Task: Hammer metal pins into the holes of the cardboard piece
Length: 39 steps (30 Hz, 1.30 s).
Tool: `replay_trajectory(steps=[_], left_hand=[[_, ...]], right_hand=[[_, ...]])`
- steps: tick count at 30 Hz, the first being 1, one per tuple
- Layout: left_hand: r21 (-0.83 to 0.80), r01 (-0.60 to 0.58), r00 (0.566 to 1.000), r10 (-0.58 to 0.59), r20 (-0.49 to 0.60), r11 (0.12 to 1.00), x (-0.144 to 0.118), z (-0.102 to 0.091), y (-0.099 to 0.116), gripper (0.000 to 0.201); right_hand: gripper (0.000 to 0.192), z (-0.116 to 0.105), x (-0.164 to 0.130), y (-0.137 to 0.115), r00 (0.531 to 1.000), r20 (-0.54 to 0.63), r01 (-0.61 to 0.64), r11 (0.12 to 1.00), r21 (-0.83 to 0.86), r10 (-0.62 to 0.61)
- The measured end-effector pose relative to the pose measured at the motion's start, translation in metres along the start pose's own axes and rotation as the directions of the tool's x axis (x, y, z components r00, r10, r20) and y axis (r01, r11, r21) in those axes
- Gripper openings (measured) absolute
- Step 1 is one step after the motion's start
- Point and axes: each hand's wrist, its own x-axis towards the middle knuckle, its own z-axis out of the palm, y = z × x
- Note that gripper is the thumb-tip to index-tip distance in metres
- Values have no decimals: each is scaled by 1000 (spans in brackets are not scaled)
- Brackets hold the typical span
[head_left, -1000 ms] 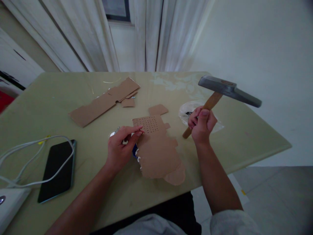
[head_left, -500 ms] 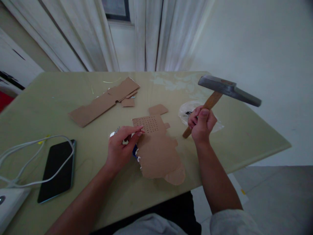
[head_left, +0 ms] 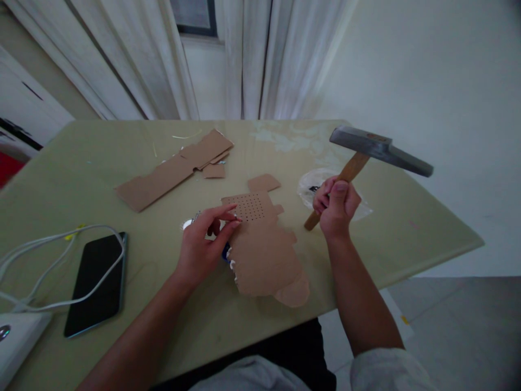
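Observation:
My right hand (head_left: 337, 203) is wrapped round the wooden handle of a hammer (head_left: 360, 140), its metal head raised above the table. My left hand (head_left: 205, 239) rests at the left side of a brown cardboard piece (head_left: 264, 258) with an uneven outline. Its thumb and index finger nearly meet around a small, shiny nail-like piece (head_left: 235, 216), too small to see clearly. Rows of small dark dots (head_left: 251, 207) form a grid in the cardboard's upper part, beside the fingertips. Something blue (head_left: 226, 252) shows partly under the cardboard's left edge.
Long cardboard strips (head_left: 175, 176) and a small cardboard scrap (head_left: 264, 182) lie farther back on the table (head_left: 163, 326). A clear plastic bag (head_left: 311, 182) is behind my right hand. At left are a dark phone (head_left: 95, 285), a white cable (head_left: 52, 236) and a white box (head_left: 24, 339).
My left index finger has lifted slightly away from the thumb, and the small piece between them shows more. The hammer has barely moved.

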Motion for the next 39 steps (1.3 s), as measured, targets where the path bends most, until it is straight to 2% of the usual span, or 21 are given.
replay_trajectory(steps=[5,12,17,27,29,33,35,39], left_hand=[[13,8,1000,-8,26,1000,1,-1,-1,8],[-38,44,998,-42,39,998,2,0,-3,12],[-78,43,999,-41,30,996,4,1,-3,13],[-85,61,997,-57,45,995,5,2,-5,18],[-77,53,998,-50,45,996,5,3,-4,19],[-92,60,998,-57,33,994,6,4,-2,20],[-116,78,997,-75,26,990,7,3,-2,20],[-194,107,994,-107,10,975,9,1,-3,22]], right_hand=[[61,-2,1,0,997,73,-43,999,28,41],[65,-2,0,-3,975,197,-109,994,-4,107],[67,0,1,-4,973,192,-123,992,-31,127],[68,2,8,-5,967,185,-182,983,27,174],[69,3,7,-7,953,215,-221,975,18,213],[71,1,2,-11,883,304,-360,932,-48,357],[71,1,0,-12,862,322,-389,918,-76,392],[72,3,-2,-13,893,286,-357,934,-16,346]])
